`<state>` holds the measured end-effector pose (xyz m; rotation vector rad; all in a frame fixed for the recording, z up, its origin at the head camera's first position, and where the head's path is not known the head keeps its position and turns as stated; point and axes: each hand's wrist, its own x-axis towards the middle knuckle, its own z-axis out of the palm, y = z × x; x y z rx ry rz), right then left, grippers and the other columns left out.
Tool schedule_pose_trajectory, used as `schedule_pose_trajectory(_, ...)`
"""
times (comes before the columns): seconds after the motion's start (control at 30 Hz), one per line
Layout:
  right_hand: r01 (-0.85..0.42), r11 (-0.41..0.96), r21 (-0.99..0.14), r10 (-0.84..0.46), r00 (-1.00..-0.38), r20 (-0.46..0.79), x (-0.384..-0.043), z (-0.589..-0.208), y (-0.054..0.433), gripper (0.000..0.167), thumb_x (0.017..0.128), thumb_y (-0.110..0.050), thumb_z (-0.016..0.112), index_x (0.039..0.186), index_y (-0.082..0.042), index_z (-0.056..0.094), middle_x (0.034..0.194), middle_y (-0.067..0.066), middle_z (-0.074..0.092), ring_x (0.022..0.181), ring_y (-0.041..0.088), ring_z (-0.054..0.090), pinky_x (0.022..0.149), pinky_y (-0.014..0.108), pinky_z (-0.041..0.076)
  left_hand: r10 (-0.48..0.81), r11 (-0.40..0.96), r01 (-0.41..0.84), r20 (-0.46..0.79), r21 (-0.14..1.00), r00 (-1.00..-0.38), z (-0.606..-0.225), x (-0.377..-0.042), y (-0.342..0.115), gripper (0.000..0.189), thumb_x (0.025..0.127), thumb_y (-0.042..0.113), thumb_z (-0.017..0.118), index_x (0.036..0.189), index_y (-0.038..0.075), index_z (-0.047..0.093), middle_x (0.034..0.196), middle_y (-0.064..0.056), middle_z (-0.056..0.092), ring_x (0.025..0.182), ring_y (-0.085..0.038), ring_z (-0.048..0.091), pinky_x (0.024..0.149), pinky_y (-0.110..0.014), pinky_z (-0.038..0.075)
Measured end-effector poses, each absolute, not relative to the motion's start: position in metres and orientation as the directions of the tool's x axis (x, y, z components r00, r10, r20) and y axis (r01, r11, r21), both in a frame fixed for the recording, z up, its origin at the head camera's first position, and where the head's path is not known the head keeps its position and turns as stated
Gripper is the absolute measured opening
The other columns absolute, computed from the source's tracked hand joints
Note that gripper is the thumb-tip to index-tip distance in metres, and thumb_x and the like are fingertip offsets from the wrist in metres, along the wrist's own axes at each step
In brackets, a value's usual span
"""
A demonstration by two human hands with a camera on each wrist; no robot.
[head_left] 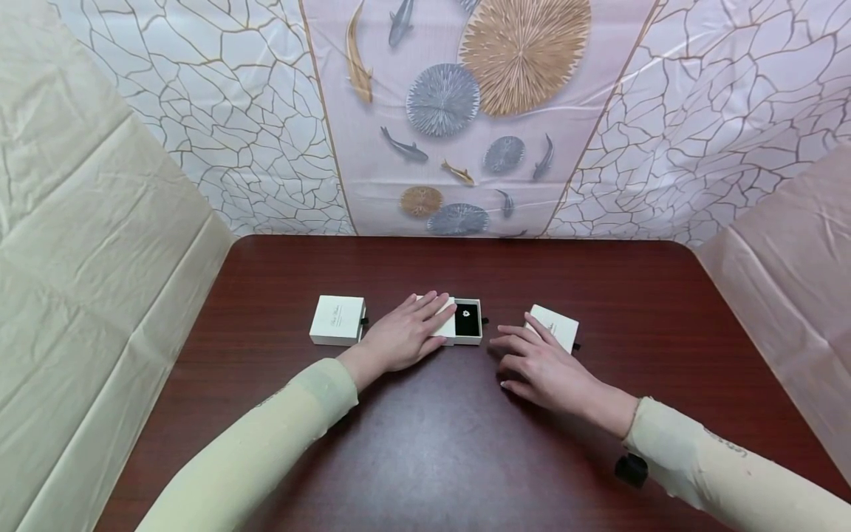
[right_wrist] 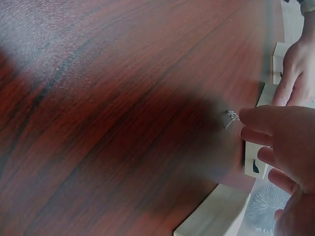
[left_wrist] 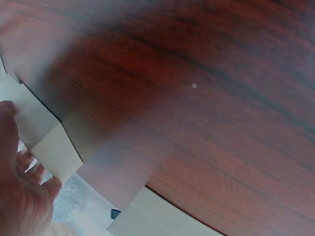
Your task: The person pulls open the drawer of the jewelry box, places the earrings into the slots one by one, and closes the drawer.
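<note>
The left hand (head_left: 402,336) lies palm down, fingers extended and spread across the middle box (head_left: 447,329). Just beyond its fingertips, to their right, the black-lined drawer (head_left: 469,342) stands partly out and bears a small white piece (head_left: 466,313); a black tab (head_left: 485,321) projects from its far end. Just left of this hand, beside the wrist, sits the left box (head_left: 335,321), shut.

The right hand (head_left: 545,369) hangs low over the table (head_left: 425,443), thumb and forefinger close together, the other fingers spread. A glittering stud (right_wrist: 231,116) with a thin pin is at its thumb tip; whether pinched or merely touched, one cannot tell. The right box (head_left: 557,325) lies beyond this hand, partly covered by the outermost finger.
</note>
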<state>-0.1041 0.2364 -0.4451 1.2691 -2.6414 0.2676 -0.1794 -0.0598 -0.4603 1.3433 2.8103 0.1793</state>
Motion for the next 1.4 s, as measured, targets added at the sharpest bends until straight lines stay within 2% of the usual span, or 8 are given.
schedule_pose_trajectory(0.27,-0.8,0.598,-0.053,-0.763,-0.589,0.267,-0.1042,-0.451,0.2348,0.02,0.079,-0.015,0.093,0.085,-0.016,0.074,0.127,0.011,0.073,0.135,0.038,0.06,0.122,0.068,0.028,0.774,0.625,0.773,0.037,0.112,-0.632,-0.4628,-0.1803,-0.0599,0.062,0.115,0.04,0.048,0.168,0.011,0.035,0.174,-0.015,0.032,0.161,-0.033,0.028,0.13,-0.05,0.026)
schedule_pose_trajectory(0.87,-0.806,0.592,-0.034,-0.773,-0.578,0.262,-0.1042,-0.4527,0.2348,0.025,0.081,-0.01,0.092,0.078,-0.015,0.067,0.124,0.01,0.074,0.134,0.037,0.061,0.123,0.066,0.029,0.776,0.624,0.775,0.037,0.103,-0.63,-0.4621,-0.1798,-0.06,0.063,0.114,0.041,0.048,0.168,0.011,0.035,0.173,-0.015,0.032,0.161,-0.032,0.029,0.13,-0.051,0.027)
schedule_pose_trajectory(1.4,-0.812,0.581,-0.053,-0.784,-0.576,0.231,-0.1068,-0.4501,0.231,0.021,0.081,-0.005,0.089,0.078,-0.012,0.069,0.126,0.01,0.074,0.135,0.038,0.06,0.122,0.068,0.029,0.773,0.629,0.771,0.032,0.102,-0.634,-0.4621,-0.1795,-0.0604,0.063,0.115,0.042,0.047,0.169,0.012,0.034,0.174,-0.014,0.031,0.162,-0.032,0.028,0.13,-0.05,0.026)
